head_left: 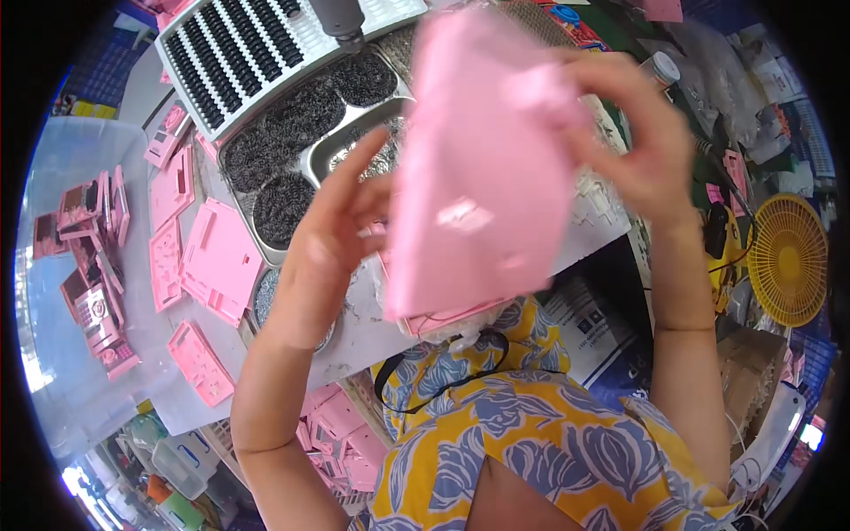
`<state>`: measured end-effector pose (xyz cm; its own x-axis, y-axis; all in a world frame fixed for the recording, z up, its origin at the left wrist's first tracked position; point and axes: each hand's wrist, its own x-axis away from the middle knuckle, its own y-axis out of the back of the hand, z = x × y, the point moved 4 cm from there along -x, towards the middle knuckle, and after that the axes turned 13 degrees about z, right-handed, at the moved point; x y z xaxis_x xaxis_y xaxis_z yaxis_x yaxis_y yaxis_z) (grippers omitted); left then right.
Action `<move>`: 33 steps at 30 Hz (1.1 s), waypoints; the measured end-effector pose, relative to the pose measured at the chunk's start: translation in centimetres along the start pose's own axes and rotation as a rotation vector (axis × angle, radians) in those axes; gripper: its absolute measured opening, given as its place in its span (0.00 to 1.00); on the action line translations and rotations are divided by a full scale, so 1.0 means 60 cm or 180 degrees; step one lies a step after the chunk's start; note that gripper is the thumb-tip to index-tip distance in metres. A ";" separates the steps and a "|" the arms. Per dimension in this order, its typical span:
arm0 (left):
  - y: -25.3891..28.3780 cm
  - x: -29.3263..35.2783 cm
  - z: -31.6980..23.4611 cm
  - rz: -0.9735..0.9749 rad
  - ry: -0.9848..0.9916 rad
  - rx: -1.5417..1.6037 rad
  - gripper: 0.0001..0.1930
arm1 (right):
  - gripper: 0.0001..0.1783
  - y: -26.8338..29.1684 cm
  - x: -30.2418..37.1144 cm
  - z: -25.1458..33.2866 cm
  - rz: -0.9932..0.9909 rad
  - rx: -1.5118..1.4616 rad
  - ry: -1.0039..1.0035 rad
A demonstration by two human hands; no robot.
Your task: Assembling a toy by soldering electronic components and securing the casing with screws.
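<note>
While both hands pinch pink panel [482,168], left hand [332,239], right hand [633,142], crowded bench [354,341].

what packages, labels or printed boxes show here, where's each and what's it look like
Pink plastic bag: held up at centre by the left hand and right hand, soft, pink, blurred.
White printed cardboard box: under the table edge, right of centre, white with dark print.
Red and blue printed packet: top edge, flat, mostly hidden.
Brown cardboard box: lower right, plain.
</note>
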<state>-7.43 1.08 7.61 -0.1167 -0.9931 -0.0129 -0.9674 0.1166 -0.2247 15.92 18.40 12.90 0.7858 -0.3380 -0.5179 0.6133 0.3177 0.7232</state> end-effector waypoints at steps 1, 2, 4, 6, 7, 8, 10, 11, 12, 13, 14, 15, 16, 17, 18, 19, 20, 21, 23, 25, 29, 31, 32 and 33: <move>-0.002 0.005 -0.007 -0.0023 0.0208 0.0034 0.36 | 0.27 -0.031 -0.039 0.047 0.0564 0.0875 0.0735; -0.004 0.015 -0.019 -0.0071 0.0394 0.0065 0.33 | 0.30 -0.044 -0.063 0.062 0.0325 0.0831 0.0805; 0.003 0.028 -0.024 -0.0233 0.0437 -0.0122 0.28 | 0.36 -0.061 -0.069 0.060 0.0021 0.0323 0.0496; 0.005 0.035 -0.019 -0.0535 -0.0016 0.0320 0.25 | 0.40 -0.101 -0.029 0.040 -0.0073 -0.1203 -0.0422; 0.006 0.038 -0.012 -0.0682 -0.0242 0.0549 0.24 | 0.43 -0.122 0.001 0.039 -0.0048 -0.2198 -0.1055; 0.001 0.043 0.006 -0.1123 -0.0100 0.0217 0.29 | 0.45 -0.139 0.024 0.066 0.0798 -0.3540 -0.1664; -0.002 0.050 0.046 -0.1051 0.0157 -0.0733 0.34 | 0.42 -0.157 0.079 0.074 0.0498 -0.3121 -0.1844; -0.003 0.051 0.065 -0.0981 0.0304 -0.1194 0.36 | 0.41 -0.170 0.108 0.070 0.0337 -0.2904 -0.1958; -0.015 0.050 0.076 -0.0818 0.0324 -0.1541 0.44 | 0.41 -0.176 0.133 0.066 0.0575 -0.2564 -0.2070; -0.022 0.051 0.087 -0.0797 0.0446 -0.1851 0.45 | 0.40 -0.179 0.157 0.060 0.0811 -0.2220 -0.2175; -0.030 0.054 0.097 -0.0778 0.0578 -0.2160 0.46 | 0.39 -0.184 0.174 0.058 0.1052 -0.1883 -0.2275; -0.036 0.058 0.109 -0.0756 0.0709 -0.2469 0.47 | 0.39 -0.191 0.182 0.058 0.1139 -0.1677 -0.2255; -0.037 0.062 0.123 -0.0875 0.0510 -0.2718 0.45 | 0.38 -0.197 0.189 0.059 0.1228 -0.1471 -0.2230; -0.035 0.062 0.130 -0.0890 0.0493 -0.2736 0.45 | 0.37 -0.200 0.191 0.061 0.1308 -0.1266 -0.2197; -0.031 0.061 0.135 -0.0909 0.0478 -0.2754 0.44 | 0.36 -0.200 0.186 0.059 0.1318 -0.1262 -0.2253; -0.027 0.063 0.137 -0.0934 0.0464 -0.2772 0.44 | 0.35 -0.202 0.182 0.056 0.1439 -0.1370 -0.2299; -0.024 0.065 0.135 -0.0898 0.0602 -0.2598 0.44 | 0.35 -0.202 0.176 0.051 0.1552 -0.1473 -0.2347; -0.024 0.069 0.129 -0.0865 0.0740 -0.2421 0.44 | 0.35 -0.203 0.174 0.049 0.1668 -0.1577 -0.2392; -0.026 0.086 0.131 -0.0922 0.0850 -0.2137 0.44 | 0.36 -0.204 0.170 0.051 0.1737 -0.1561 -0.2234; -0.031 0.106 0.143 -0.1095 0.0795 -0.1921 0.42 | 0.36 -0.205 0.166 0.050 0.1871 -0.1639 -0.2138; -0.024 0.113 0.158 -0.1328 0.0584 -0.1238 0.37 | 0.38 -0.209 0.161 0.051 0.1958 -0.2265 -0.2231; -0.018 0.116 0.164 -0.1331 0.0515 -0.1298 0.36 | 0.38 -0.211 0.160 0.052 0.1902 -0.2439 -0.2216; -0.017 0.120 0.165 -0.1370 0.0489 -0.1241 0.35 | 0.38 -0.214 0.163 0.053 0.1892 -0.2399 -0.2167; -0.017 0.122 0.166 -0.1410 0.0463 -0.1183 0.34 | 0.38 -0.216 0.163 0.055 0.1882 -0.2360 -0.2117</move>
<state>-5.05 -6.47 -1.96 0.3117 -0.9393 0.1436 -0.9417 -0.2852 0.1783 15.38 8.06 -0.04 0.9034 -0.2924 0.3136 0.2333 0.9488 0.2128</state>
